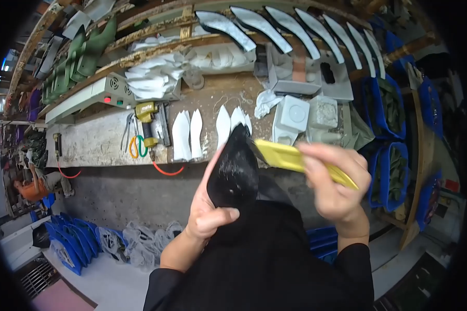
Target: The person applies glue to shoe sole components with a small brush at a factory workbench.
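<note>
My left hand (208, 205) is closed around a black pointed piece (234, 173), thumb pressed across its lower edge and fingers behind it, holding it upright with the tip pointing away from me. The face of the piece carries pale, whitish smears toward its middle. My right hand (337, 184) is closed on a yellow-handled tool (295, 158), gripped near the far end; its working end reaches left and meets the upper right edge of the black piece, close to the tip. The tool is blurred, so I cannot tell what kind of head it has. Both hands sit close together, above a dark cloth (267, 259) covering my lap and forearms. Beyond the hands lies the worktop (88, 142), gritty and grey. Directly past the black piece, white pointed cut-outs (188, 135) lie flat in a row. Left of those rests a yellow power tool (148, 122) with an orange cord, and beside it orange-and-green-handled scissors (136, 145). Past my right hand stand white square boxes (293, 116). Further right, blue bins (386, 106) hold dark green material. On the shelf above the worktop, long curved pieces (275, 28) lean side by side.
</note>
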The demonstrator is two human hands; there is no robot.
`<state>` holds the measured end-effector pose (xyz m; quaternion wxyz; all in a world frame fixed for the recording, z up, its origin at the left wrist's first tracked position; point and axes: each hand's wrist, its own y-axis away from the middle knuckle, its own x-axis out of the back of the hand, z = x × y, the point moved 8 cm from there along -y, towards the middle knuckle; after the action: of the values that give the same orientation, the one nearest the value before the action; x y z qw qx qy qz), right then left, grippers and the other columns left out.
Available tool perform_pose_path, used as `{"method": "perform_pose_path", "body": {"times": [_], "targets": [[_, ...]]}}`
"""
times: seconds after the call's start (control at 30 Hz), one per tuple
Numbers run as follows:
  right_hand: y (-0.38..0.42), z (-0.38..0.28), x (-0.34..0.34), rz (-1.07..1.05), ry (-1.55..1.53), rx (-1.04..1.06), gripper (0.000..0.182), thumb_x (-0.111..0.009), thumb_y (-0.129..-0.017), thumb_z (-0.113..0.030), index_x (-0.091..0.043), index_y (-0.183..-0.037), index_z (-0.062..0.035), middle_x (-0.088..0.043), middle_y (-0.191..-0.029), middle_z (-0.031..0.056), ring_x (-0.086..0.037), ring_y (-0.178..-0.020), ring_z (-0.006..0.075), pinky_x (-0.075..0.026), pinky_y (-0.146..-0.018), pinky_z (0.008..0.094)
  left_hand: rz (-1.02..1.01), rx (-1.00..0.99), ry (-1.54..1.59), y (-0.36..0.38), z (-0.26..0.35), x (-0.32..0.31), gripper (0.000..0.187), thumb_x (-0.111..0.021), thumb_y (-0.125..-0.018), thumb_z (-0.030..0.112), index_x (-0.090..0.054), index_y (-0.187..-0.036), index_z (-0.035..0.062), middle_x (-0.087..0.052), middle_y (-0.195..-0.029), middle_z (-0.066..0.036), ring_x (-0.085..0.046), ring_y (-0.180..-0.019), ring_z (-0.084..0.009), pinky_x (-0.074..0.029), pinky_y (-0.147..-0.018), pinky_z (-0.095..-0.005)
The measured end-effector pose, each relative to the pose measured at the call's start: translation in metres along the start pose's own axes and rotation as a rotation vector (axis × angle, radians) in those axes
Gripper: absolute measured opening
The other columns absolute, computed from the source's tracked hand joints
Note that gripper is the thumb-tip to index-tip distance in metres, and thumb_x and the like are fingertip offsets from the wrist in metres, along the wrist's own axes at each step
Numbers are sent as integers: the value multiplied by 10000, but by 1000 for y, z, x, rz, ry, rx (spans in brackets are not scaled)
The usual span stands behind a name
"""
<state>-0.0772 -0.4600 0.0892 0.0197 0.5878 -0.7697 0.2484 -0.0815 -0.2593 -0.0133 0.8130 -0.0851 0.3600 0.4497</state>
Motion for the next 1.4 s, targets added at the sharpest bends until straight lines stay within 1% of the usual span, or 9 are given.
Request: {"method": "perform_pose_path", "body": {"times": [0.07, 0.2, 0.3, 0.37, 0.43, 0.57, 0.87, 1.03, 1.4], "targets": [[-16, -17, 2, -49, 75, 120, 219, -613, -878, 84, -749, -1041, 28, -674, -706, 42, -503, -487, 93, -387, -471, 211, -50, -9, -18, 0, 5, -8, 1127, -561, -598, -30, -183, -1655, 59, -395, -1637, -114, -395, -1484, -275, -273, -1228, -381], [-34, 7, 20, -1, -271, -266, 229, -628, -856, 91, -754, -1032, 16, -686, -719, 48, -459, -484, 86, -378, -464, 222, -107, -6, 19, 9, 19, -12, 1106, -547, -628, -52, -165, -1659, 63, -409, -1627, -113, -397, -1482, -272, -274, -1229, -387], [-27, -13, 12, -38, -297, -183, 256, -658, -815, 82, -756, -1039, 6, -696, -739, 64, -446, -494, 98, -384, -463, 242, -97, -29, -25, 9, 29, -9, 1101, -543, -641, -63, -153, -1663, 69, -416, -1621, -112, -414, -1471, -273, -279, -1227, -390], [-15, -47, -37, -293, 94, 369, 284, -680, -775, 77, -751, -1041, 6, -732, -813, 94, -490, -507, 124, -416, -475, 247, -92, -42, -85, 11, 40, -4, 1097, -539, -655, -73, -140, -1666, 75, -424, -1615, -112, -432, -1460, -275, -285, -1224, -392], [6, -71, -75, -251, 164, 611, 320, -664, -763, 115, -721, -1065, 27, -751, -922, 135, -487, -503, 148, -409, -486, 239, -64, -53, -58, 10, 45, 0, 1086, -545, -667, -79, -143, -1664, 77, -424, -1614, -116, -440, -1453, -280, -284, -1229, -401], [3, -103, -102, -298, 163, 575, 332, -686, -745, 142, -723, -1053, 23, -766, -943, 146, -521, -529, 151, -443, -513, 247, -72, -74, 36, -3, 66, 13, 1052, -563, -705, -97, -152, -1658, 80, -422, -1611, -126, -465, -1432, -294, -281, -1242, -427], [-32, -71, -148, -322, 211, 478, 342, -719, -737, 156, -729, -1051, 23, -779, -972, 154, -537, -537, 153, -463, -532, 256, -81, 34, 1234, 4, 63, 71, 668, -416, -931, 21, -387, -1586, 149, -457, -1584, -181, -477, -1432, -355, -241, -1274, -557], [-24, -85, -190, -352, 245, 479, 343, -721, -725, 155, -728, -1041, 23, -778, -959, 152, -540, -533, 158, -456, -522, 259, -158, -18, 1212, -4, 75, 96, 638, -332, -943, 36, -472, -1547, 187, -485, -1568, -160, -472, -1443, -338, -228, -1280, -566], [-34, -102, -182, -395, 291, 372, 370, -734, -700, 126, -733, -1053, 16, -777, -972, 151, -534, -531, 144, -438, -507, 251, -91, -139, 1103, -32, 106, 98, 655, -372, -890, -29, -544, -1485, 185, -570, -1501, -98, -543, -1384, -284, -270, -1276, -571]]}}
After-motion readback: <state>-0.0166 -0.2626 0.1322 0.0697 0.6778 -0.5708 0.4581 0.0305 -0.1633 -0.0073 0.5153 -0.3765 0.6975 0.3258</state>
